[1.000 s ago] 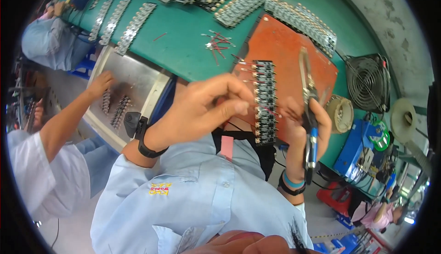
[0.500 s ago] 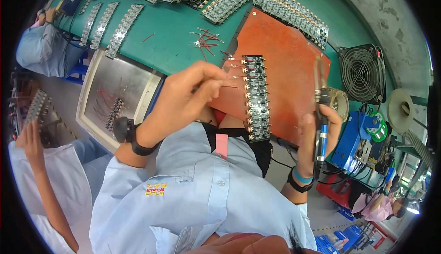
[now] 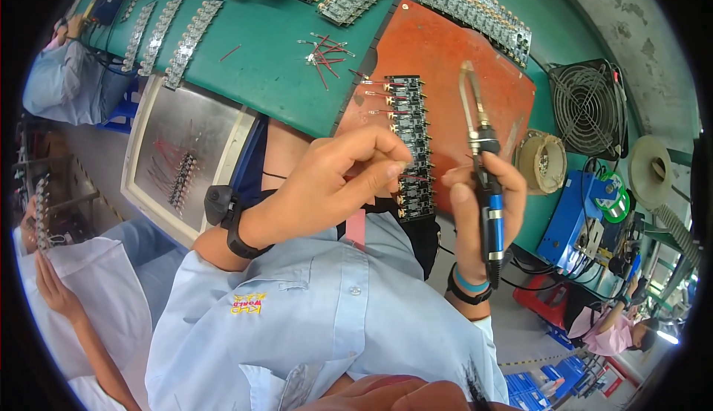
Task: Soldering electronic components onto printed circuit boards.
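Left hand (image 3: 334, 177): thumb and forefinger pinched narrow, seemingly on a thin red wire (image 3: 417, 178).
Board: long black circuit strip (image 3: 410, 125), partly over an orange-red mat (image 3: 445, 47), beside those fingertips.
Right hand (image 3: 475, 207): fingers curled around a blue-and-black pen-shaped soldering tool (image 3: 493, 222), its metal tip apart from the strip.
Good handling: likely a steady wire, with hot metal kept off fingertips.
Hidden: the wire's pinched end; part of the strip's left edge.

At the centre of the frame, the left hand (image 3: 327, 181) is pinching a red wire (image 3: 417, 178) over a black circuit board (image 3: 417, 144). Right of centre, the right hand (image 3: 466, 225) is gripping a blue-banded soldering tool (image 3: 494, 222) above an orange mat (image 3: 438, 47), and loose wires (image 3: 321, 56) are lying at upper centre
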Demonstrator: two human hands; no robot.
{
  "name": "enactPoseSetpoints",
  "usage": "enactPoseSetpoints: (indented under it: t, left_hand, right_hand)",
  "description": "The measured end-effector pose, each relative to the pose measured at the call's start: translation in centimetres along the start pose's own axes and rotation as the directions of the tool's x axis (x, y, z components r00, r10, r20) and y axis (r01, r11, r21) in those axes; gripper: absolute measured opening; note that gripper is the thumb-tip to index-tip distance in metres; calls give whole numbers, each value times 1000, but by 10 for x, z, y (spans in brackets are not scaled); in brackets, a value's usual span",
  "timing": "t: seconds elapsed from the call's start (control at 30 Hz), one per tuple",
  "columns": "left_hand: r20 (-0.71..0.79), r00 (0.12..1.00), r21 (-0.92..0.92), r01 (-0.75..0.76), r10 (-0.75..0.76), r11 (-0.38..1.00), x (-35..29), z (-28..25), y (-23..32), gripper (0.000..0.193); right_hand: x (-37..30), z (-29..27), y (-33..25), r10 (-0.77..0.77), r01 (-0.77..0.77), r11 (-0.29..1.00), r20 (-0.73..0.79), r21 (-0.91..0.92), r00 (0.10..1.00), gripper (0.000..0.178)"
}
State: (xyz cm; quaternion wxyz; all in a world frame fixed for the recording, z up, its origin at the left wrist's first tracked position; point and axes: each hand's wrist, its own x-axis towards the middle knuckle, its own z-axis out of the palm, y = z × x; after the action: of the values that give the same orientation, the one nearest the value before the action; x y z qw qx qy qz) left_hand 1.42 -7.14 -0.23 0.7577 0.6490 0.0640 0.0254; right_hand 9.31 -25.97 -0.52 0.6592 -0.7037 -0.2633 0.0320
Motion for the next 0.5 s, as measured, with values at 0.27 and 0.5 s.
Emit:
enactPoseSetpoints:
  t: [0.27, 0.5]
  left_hand:
    - [114, 984, 286, -162, 134, 945, 2, 2, -4, 12]
    - [98, 995, 228, -39, 17, 973, 2, -2, -2, 9]
  right_hand:
    - [-1, 6, -1, 104, -103, 995, 156, -16, 982, 39]
    - [0, 11, 3, -32, 28, 997, 64, 70, 997, 36]
